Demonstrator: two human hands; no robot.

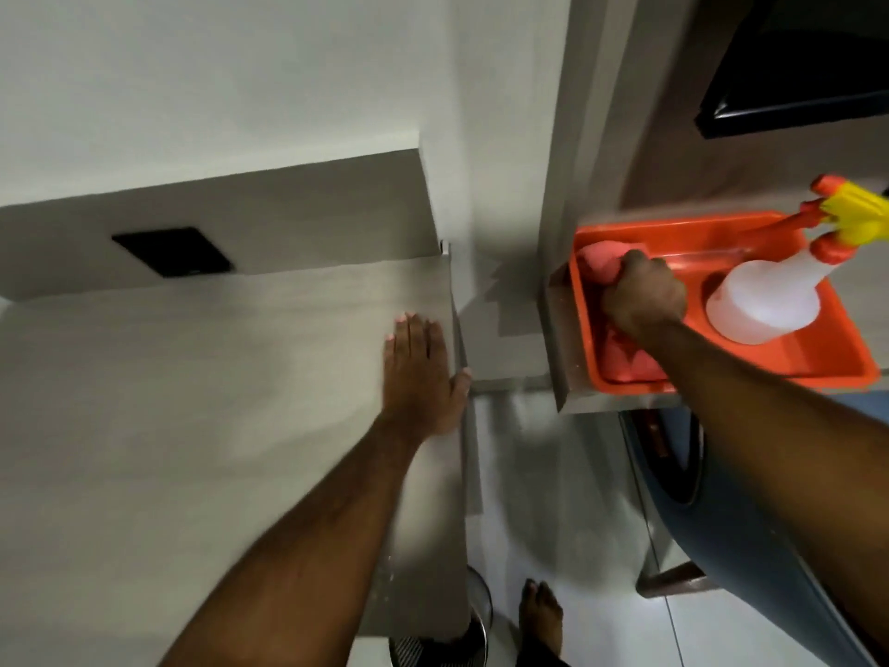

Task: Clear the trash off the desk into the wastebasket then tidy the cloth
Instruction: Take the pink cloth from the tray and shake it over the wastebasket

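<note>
Cloth (596,267), pink and bunched, lies in an orange tray (818,363) beside a spray bottle (765,300). The right hand (642,296) has its grip pinching the cloth; the left hand (418,373) rests spread flat on the counter (192,377). Smoothing it flat inside the tray would likely tidy it best.
</note>
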